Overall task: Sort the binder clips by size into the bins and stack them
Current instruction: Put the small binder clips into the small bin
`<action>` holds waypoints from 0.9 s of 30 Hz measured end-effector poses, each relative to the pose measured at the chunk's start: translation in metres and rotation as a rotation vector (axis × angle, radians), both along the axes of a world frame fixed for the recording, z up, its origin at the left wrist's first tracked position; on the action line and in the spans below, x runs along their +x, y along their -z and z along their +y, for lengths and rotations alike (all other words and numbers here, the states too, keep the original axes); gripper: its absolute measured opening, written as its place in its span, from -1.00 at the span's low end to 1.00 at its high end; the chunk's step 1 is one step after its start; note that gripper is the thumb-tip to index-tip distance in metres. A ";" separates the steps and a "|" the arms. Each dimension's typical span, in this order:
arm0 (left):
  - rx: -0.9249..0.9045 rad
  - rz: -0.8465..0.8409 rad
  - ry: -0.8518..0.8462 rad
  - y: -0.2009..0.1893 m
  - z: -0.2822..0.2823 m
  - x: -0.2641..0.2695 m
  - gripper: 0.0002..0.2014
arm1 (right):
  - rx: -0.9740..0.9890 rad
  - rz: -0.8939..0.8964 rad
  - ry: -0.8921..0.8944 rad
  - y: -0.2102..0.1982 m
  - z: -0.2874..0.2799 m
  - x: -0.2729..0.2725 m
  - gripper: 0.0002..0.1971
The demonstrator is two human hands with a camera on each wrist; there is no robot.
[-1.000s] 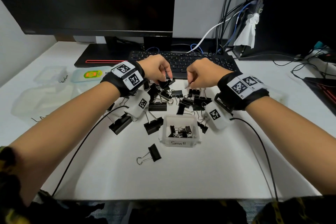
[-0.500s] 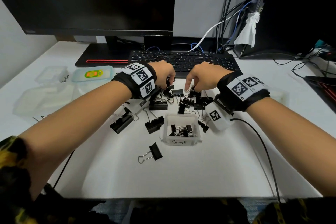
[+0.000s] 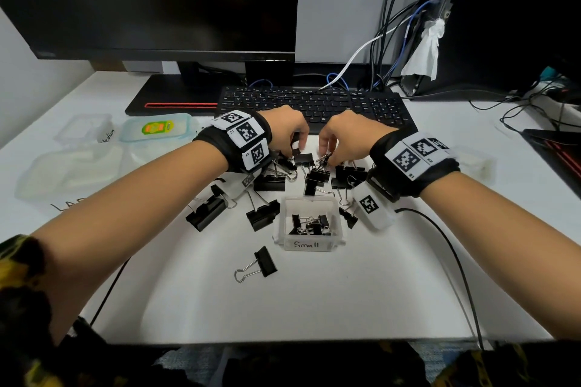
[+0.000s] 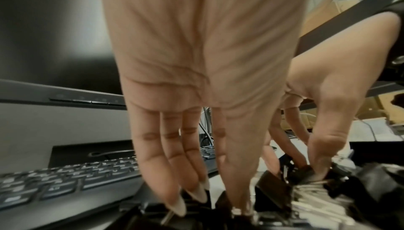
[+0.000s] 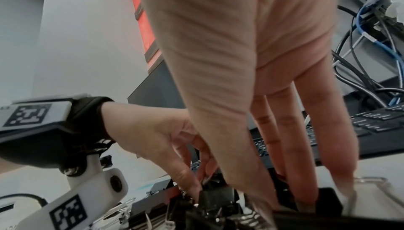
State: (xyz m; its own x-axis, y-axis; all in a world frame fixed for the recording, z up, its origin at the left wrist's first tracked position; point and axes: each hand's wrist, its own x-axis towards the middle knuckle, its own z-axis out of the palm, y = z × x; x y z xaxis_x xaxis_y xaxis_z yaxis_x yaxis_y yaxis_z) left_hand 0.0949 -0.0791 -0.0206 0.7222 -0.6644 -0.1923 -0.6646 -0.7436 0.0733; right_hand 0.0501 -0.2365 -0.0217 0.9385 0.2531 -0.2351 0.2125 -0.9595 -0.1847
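Note:
A pile of black binder clips [image 3: 345, 174] lies in front of the keyboard, with larger clips [image 3: 207, 211] strewn to its left. My left hand [image 3: 297, 149] reaches down into the pile's far edge and pinches a clip [image 3: 303, 159] between thumb and finger. My right hand [image 3: 325, 159] is right beside it, fingertips closed on the wire handle of a small clip [image 4: 304, 171]. The clear bin marked "Small" [image 3: 309, 244] stands just in front of the pile and holds several small clips. Both palms hide much of the pile in the wrist views.
Clear bins marked medium [image 3: 85, 129] and large [image 3: 67, 171] stand at the left, beside a lid [image 3: 157, 132] with a green sticker. One clip [image 3: 262, 264] lies alone near the front. A keyboard [image 3: 314, 102] and monitor sit behind; cables [image 3: 534, 100] trail at the right.
Both hands have dropped from a raised, fisted pose down onto the clip pile and drawn closer together. The left wrist has rolled over.

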 end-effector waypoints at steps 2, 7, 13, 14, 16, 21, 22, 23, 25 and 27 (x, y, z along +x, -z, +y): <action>-0.014 -0.010 -0.003 0.002 -0.001 0.002 -0.74 | -0.001 -0.028 -0.004 0.001 0.000 0.000 -0.85; -0.038 0.015 -0.019 0.004 0.002 0.003 -0.81 | 0.022 -0.068 -0.008 0.003 -0.002 -0.003 -0.92; -0.022 0.017 -0.064 0.006 0.004 0.003 -0.84 | 0.057 -0.107 0.002 0.002 -0.005 -0.004 -0.95; -0.025 0.023 -0.067 0.006 0.004 0.003 -0.84 | 0.066 -0.117 0.007 0.002 -0.006 -0.004 -0.95; -0.034 0.032 -0.072 0.006 0.004 0.003 -0.84 | 0.084 -0.125 0.017 0.002 -0.010 -0.004 -0.94; -0.110 0.032 -0.061 0.005 0.009 0.002 -0.86 | 0.193 -0.164 0.066 -0.003 -0.019 -0.009 -0.94; -0.131 0.023 -0.054 0.004 0.010 0.002 -0.88 | 0.222 -0.180 0.073 -0.004 -0.021 -0.010 -0.93; -0.150 0.010 -0.048 0.004 0.011 0.001 -0.89 | 0.259 -0.193 0.085 -0.006 -0.022 -0.012 -0.92; -0.180 -0.005 -0.047 0.003 0.014 0.000 -0.94 | 0.352 -0.200 0.123 -0.010 -0.024 -0.016 -0.95; -0.187 -0.006 -0.045 0.003 0.016 -0.001 -0.95 | 0.426 -0.167 0.142 -0.014 -0.025 -0.022 -0.97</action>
